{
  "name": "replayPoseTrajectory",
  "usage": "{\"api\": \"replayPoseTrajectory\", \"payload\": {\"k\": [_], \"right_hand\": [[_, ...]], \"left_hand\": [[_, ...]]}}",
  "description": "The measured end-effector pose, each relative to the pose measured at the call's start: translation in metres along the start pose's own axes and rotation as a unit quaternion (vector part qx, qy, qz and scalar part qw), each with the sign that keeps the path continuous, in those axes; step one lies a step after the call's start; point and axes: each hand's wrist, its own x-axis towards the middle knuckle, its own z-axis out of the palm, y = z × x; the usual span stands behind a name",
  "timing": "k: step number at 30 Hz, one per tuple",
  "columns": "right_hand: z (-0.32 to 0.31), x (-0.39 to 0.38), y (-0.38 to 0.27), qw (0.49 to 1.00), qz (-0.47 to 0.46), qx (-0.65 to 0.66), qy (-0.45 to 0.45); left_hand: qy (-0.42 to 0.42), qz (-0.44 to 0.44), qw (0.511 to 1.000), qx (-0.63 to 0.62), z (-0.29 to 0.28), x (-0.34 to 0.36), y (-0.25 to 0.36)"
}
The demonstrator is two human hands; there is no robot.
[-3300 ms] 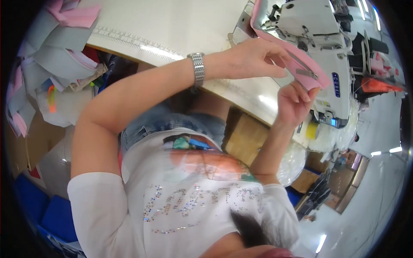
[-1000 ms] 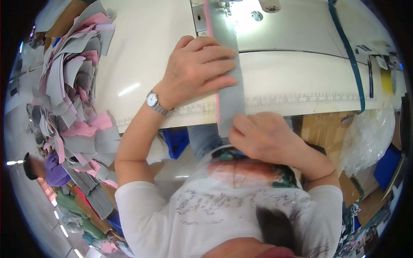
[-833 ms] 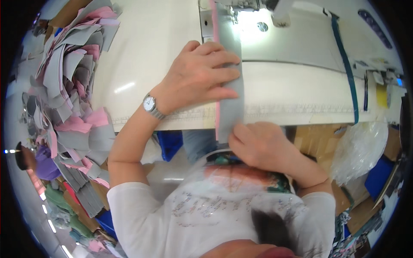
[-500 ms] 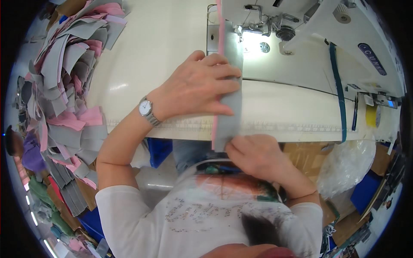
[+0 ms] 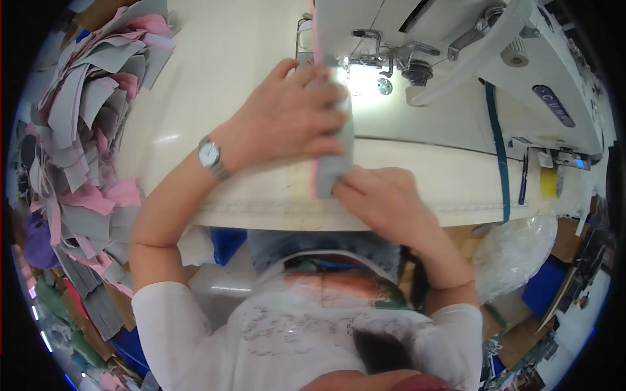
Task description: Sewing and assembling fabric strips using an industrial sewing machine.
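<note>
A long grey fabric strip [image 5: 331,174] with a pink edge lies lengthwise on the worktable, running under the white sewing machine [image 5: 450,32] beside its lit needle area [image 5: 357,77]. My left hand [image 5: 287,114], with a watch [image 5: 210,154] at the wrist, rests on the strip just short of the presser foot, fingers spread and slightly bent, blurred by motion. My right hand [image 5: 381,199] is closed on the strip's near end, fingertips pinching it, just inside the table edge. The fingers of my left hand partly hide the strip.
Piled grey and pink pieces [image 5: 91,111] cover the left side. A dark green tape [image 5: 495,137], a thin dark tool [image 5: 524,179] and a yellow roll [image 5: 549,182] lie at the right. Below the worktable [image 5: 189,117] are a clear plastic bag [image 5: 512,260] and blue bins [image 5: 544,287].
Earlier I held up a pink piece with a zipper. The strip is now flat on the table, and over the last half second both hands have slid it forward toward the needle.
</note>
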Motion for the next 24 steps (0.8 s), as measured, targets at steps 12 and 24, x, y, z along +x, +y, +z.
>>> {"api": "replayPoseTrajectory", "payload": {"k": [12,24], "right_hand": [[0.011,0.021,0.029,0.999,0.024,-0.009,0.025],[0.007,-0.004,0.052,0.991,0.050,0.089,0.089]], "left_hand": [[0.056,0.067,0.996,-0.035,0.014,-0.009,-0.013],[0.061,0.074,0.989,-0.113,0.016,-0.019,0.002]]}}
